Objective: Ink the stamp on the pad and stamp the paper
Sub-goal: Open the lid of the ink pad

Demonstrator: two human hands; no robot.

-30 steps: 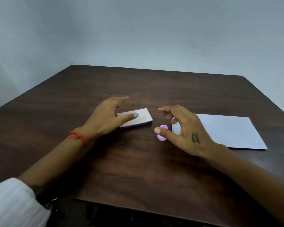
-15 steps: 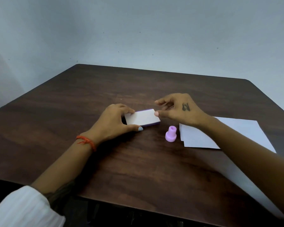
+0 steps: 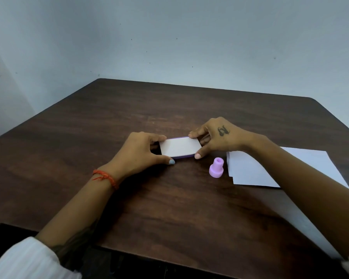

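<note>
- Stamp [image 3: 216, 167]: stands upright on the table [image 3: 169, 208], handle up, untouched. It sits just near of my right hand [image 3: 216, 137], between the pad [image 3: 180, 147] and the paper [image 3: 250, 170].
- Pad: lid on, white top facing up, purple base edge visible. It lies between my two hands.
- Left hand [image 3: 138, 154]: grips the pad's left end, thumb on the near edge, fingers on the far edge.
- Right hand: pinches the pad's right end, thumb on the near corner, fingers on the far edge.
- Paper: lies flat to the right, partly under my right forearm. No mark is visible on the exposed part.
- Progress, as judged: early stage. No step looks done yet.
- Remaining: open the pad, take up the stamp, ink it, press it on the paper.
</note>
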